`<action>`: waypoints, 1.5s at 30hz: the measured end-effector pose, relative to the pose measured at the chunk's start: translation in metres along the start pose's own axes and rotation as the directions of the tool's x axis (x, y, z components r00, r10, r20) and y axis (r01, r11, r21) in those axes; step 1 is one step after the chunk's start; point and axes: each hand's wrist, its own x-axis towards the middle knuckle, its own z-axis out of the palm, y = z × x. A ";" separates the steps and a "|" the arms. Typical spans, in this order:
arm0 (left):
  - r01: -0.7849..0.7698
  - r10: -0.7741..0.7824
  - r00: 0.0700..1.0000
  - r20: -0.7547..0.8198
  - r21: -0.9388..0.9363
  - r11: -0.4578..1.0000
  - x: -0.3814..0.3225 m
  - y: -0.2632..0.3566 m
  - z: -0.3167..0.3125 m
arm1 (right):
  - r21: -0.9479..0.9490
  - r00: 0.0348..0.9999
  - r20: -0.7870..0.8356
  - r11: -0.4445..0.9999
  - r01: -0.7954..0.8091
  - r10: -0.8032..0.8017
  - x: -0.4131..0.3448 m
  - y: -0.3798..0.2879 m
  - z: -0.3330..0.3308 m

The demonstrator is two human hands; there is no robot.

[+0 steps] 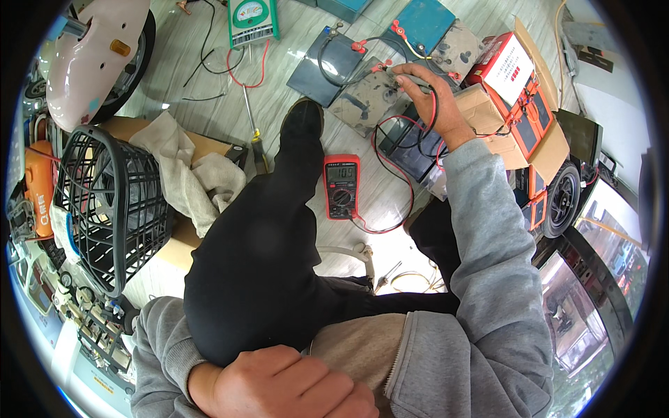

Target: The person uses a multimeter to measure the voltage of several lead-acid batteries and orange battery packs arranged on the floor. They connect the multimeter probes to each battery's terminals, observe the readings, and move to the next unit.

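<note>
My right hand (pixel 441 109) reaches forward and grips multimeter test probes (pixel 418 80). Their tips are at the terminal end of a dusty grey battery (pixel 360 99); exact contact is too small to tell. Red and black leads (pixel 412 196) loop from this hand to a red digital multimeter (pixel 342 187), which lies face up on the floor with its display lit. Beside the dusty battery is a dark battery (pixel 324 65), joined by black cables with red terminal clips (pixel 359 46). My left hand (pixel 292 384) is curled in front of my body, with nothing visible in it.
A green analogue battery tester (pixel 253 21) and a screwdriver (pixel 256 143) lie ahead. An open cardboard box (pixel 483 112) with orange batteries (pixel 528 128) stands right. Left are a black basket (pixel 115 209), a cloth (pixel 177 167) and a pink scooter part (pixel 96 57). Teal batteries (pixel 426 23) lie farther off.
</note>
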 end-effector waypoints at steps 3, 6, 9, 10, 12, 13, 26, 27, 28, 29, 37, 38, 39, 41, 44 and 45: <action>-0.014 0.014 1.000 0.016 -0.003 1.000 0.000 -0.001 -0.001 | -0.022 0.999 -0.016 0.999 0.036 -0.036 0.000 -0.001 0.001; -0.019 0.019 1.000 0.007 0.000 1.000 0.000 -0.001 -0.001 | -0.021 0.999 -0.017 0.999 0.046 -0.046 0.000 0.000 0.001; -0.019 0.019 1.000 -0.004 0.008 1.000 0.000 -0.002 0.000 | -0.016 0.999 -0.017 0.999 0.042 -0.042 0.000 0.001 0.001; -0.021 0.022 1.000 -0.003 0.008 1.000 0.000 -0.002 0.000 | -0.014 0.999 -0.017 0.999 0.039 -0.040 0.000 0.002 0.001; -0.026 0.026 1.000 -0.003 0.008 1.000 -0.001 -0.002 0.000 | -0.014 0.999 -0.018 0.999 0.032 -0.032 0.001 0.003 0.002; -0.027 0.027 1.000 0.000 0.007 1.000 -0.001 -0.002 -0.001 | -0.016 0.999 -0.019 0.999 0.028 -0.028 0.001 0.004 0.003; -0.023 0.023 1.000 -0.006 -0.002 1.000 -0.001 -0.001 -0.001 | -0.007 1.000 -0.014 1.000 0.000 -0.001 0.001 0.006 0.003; -0.024 0.024 1.000 -0.006 -0.001 1.000 -0.001 -0.001 -0.001 | -0.003 1.000 -0.014 1.000 0.009 -0.009 0.001 0.006 0.003; -0.025 0.025 1.000 -0.006 0.000 1.000 -0.001 -0.001 -0.001 | -0.006 1.000 -0.015 1.000 0.010 -0.010 0.001 0.006 0.003; -0.026 0.026 1.000 -0.005 0.001 1.000 -0.001 -0.001 -0.001 | -0.015 1.000 -0.017 1.000 0.007 -0.007 0.001 0.006 0.003; -0.023 0.023 1.000 -0.008 -0.006 1.000 -0.002 -0.002 0.000 | -0.006 1.000 -0.018 1.000 0.002 -0.002 0.000 0.006 0.003; -0.022 0.022 1.000 -0.005 -0.007 1.000 -0.002 -0.002 -0.001 | -0.013 1.000 -0.018 1.000 -0.001 0.000 0.000 0.005 0.003; -0.021 0.021 1.000 -0.003 -0.007 1.000 -0.002 -0.002 -0.001 | -0.005 1.000 -0.016 1.000 0.007 -0.007 0.000 0.005 0.003; -0.019 0.019 1.000 -0.005 -0.009 1.000 -0.002 -0.001 -0.001 | -0.005 1.000 -0.013 1.000 0.006 -0.006 0.001 0.004 0.003; -0.022 0.022 1.000 -0.006 -0.004 1.000 -0.002 -0.002 -0.002 | -0.010 1.000 -0.014 1.000 0.006 -0.006 -0.001 0.003 0.003; -0.025 0.025 1.000 -0.006 0.000 1.000 -0.002 -0.002 -0.002 | -0.007 1.000 -0.015 1.000 0.007 -0.007 -0.001 0.003 0.003</action>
